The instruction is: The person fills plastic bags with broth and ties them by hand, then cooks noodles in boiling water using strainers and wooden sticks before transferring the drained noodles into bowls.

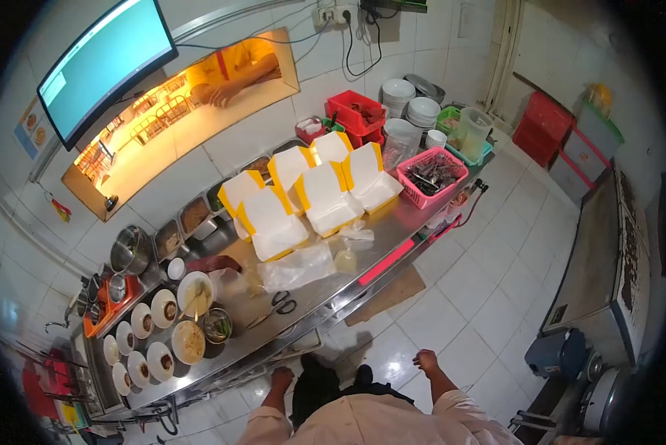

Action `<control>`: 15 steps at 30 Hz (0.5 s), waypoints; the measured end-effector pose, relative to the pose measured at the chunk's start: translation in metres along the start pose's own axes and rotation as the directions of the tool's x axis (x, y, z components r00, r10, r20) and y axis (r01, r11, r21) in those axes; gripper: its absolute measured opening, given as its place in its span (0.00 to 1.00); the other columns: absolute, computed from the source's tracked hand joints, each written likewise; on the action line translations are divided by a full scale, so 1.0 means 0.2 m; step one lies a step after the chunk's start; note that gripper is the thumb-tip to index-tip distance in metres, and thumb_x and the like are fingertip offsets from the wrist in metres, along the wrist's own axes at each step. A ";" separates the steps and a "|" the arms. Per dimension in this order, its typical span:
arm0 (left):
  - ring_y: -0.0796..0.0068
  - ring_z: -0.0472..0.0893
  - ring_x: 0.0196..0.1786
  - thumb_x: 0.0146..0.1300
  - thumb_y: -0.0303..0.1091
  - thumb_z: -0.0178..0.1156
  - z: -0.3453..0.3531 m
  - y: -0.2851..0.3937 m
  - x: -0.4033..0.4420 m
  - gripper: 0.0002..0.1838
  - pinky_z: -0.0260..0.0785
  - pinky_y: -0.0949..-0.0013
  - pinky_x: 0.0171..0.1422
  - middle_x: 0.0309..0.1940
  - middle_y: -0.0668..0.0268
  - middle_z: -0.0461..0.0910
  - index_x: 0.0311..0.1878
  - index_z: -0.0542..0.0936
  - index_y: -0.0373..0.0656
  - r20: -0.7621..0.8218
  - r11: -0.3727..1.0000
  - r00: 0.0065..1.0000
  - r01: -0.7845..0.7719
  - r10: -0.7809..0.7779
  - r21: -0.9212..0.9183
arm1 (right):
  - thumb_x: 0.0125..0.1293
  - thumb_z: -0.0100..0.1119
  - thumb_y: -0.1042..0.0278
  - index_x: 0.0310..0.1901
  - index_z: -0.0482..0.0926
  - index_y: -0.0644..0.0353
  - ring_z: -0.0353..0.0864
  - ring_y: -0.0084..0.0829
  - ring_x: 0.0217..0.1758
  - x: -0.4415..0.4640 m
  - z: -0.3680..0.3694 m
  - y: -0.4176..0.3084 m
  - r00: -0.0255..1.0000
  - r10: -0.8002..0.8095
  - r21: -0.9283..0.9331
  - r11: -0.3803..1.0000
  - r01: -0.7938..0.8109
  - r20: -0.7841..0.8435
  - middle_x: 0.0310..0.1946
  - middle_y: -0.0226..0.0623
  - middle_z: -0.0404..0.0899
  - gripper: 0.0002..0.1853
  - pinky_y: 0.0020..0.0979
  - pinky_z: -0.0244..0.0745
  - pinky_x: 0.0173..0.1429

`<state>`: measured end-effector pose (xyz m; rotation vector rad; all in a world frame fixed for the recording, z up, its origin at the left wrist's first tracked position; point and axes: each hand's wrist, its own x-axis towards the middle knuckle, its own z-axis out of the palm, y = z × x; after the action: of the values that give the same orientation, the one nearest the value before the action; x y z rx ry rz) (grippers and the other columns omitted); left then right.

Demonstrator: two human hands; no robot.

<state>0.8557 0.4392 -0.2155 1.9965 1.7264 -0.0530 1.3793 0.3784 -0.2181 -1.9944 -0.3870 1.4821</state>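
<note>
My left hand (282, 378) hangs low by the front edge of the steel counter (233, 354), its fingers mostly hidden from above. Out over the tiled floor, my right hand (425, 360) hangs with fingers curled in and nothing visible in it. Neither hand appears to touch anything on the counter. Nearest on the counter lie dark-handled scissors (282, 302), beside a metal container of green pieces (217, 325). Behind them are a clear plastic bag (299, 268) and several open white-and-yellow takeaway boxes (270, 226). Several white bowls holding dark food (160, 361) stand on the left.
A pink basket (432, 176) of dark packets sits at the counter's right end, near stacked white bowls (399, 93). An orange tray (112, 305) is at the left. Above hangs a monitor (107, 63); another person's arm (236, 85) rests in the serving window. Cardboard (387, 297) lies on the floor.
</note>
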 end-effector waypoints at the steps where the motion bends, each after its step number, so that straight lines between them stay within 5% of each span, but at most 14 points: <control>1: 0.56 0.83 0.38 0.57 0.38 0.55 -0.10 0.03 -0.06 0.12 0.73 0.60 0.40 0.34 0.54 0.83 0.33 0.84 0.42 0.159 0.967 0.985 -0.101 0.065 0.235 | 0.58 0.51 0.73 0.30 0.79 0.63 0.82 0.35 0.29 -0.01 0.00 -0.06 0.998 -0.061 -0.057 0.997 0.061 0.002 0.29 0.43 0.82 0.06 0.31 0.77 0.31; 3: 0.61 0.83 0.32 0.60 0.39 0.55 -0.01 -0.03 -0.15 0.12 0.72 0.61 0.34 0.30 0.57 0.83 0.29 0.82 0.42 0.155 0.987 0.987 -0.025 0.050 -0.159 | 0.57 0.51 0.73 0.29 0.79 0.63 0.82 0.34 0.29 0.05 0.04 -0.14 0.990 -0.140 -0.063 0.988 0.140 0.010 0.28 0.42 0.82 0.07 0.32 0.77 0.32; 4: 0.64 0.82 0.30 0.62 0.41 0.54 0.05 -0.02 -0.18 0.14 0.72 0.60 0.32 0.29 0.59 0.83 0.28 0.81 0.42 0.291 0.868 0.920 0.356 -0.261 -0.347 | 0.56 0.51 0.73 0.29 0.80 0.63 0.81 0.33 0.29 0.08 0.05 -0.15 0.977 -0.213 -0.069 0.975 0.214 0.021 0.27 0.41 0.82 0.07 0.33 0.78 0.33; 5: 0.66 0.82 0.28 0.63 0.43 0.54 0.02 0.07 -0.26 0.15 0.71 0.60 0.30 0.28 0.61 0.83 0.28 0.81 0.42 0.474 0.587 0.732 0.678 -0.489 -0.442 | 0.56 0.52 0.73 0.29 0.80 0.63 0.81 0.32 0.28 0.08 0.08 -0.18 0.972 -0.227 -0.157 0.960 0.234 0.062 0.26 0.40 0.81 0.07 0.33 0.78 0.33; 7: 0.70 0.80 0.25 0.64 0.46 0.54 0.06 0.11 -0.33 0.17 0.70 0.59 0.28 0.27 0.63 0.82 0.32 0.81 0.43 0.718 0.431 0.524 0.837 -0.457 -0.337 | 0.55 0.53 0.73 0.31 0.81 0.64 0.81 0.30 0.30 0.09 0.12 -0.26 0.957 -0.232 -0.268 0.924 0.273 0.173 0.25 0.37 0.80 0.07 0.32 0.79 0.36; 10: 0.70 0.80 0.25 0.64 0.47 0.54 0.11 0.19 -0.29 0.17 0.70 0.59 0.28 0.27 0.63 0.82 0.33 0.80 0.43 0.864 0.507 0.351 0.851 -0.361 -0.134 | 0.60 0.57 0.70 0.35 0.80 0.63 0.80 0.27 0.34 0.10 0.16 -0.38 0.867 -0.269 -0.137 0.925 0.353 0.419 0.30 0.34 0.81 0.06 0.30 0.77 0.41; 15: 0.68 0.79 0.26 0.64 0.49 0.54 0.21 0.44 0.22 0.17 0.70 0.58 0.29 0.28 0.62 0.81 0.35 0.80 0.43 0.866 0.693 0.409 0.713 -0.287 -0.107 | 0.61 0.56 0.66 0.35 0.80 0.60 0.80 0.25 0.34 0.14 -0.07 -0.65 0.897 -0.225 -0.172 0.936 0.308 0.380 0.30 0.31 0.82 0.07 0.30 0.75 0.38</control>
<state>0.9581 0.4569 -0.2381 0.7369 1.4334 -0.6096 1.4178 0.4888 -0.1552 -1.7419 -0.9884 1.6745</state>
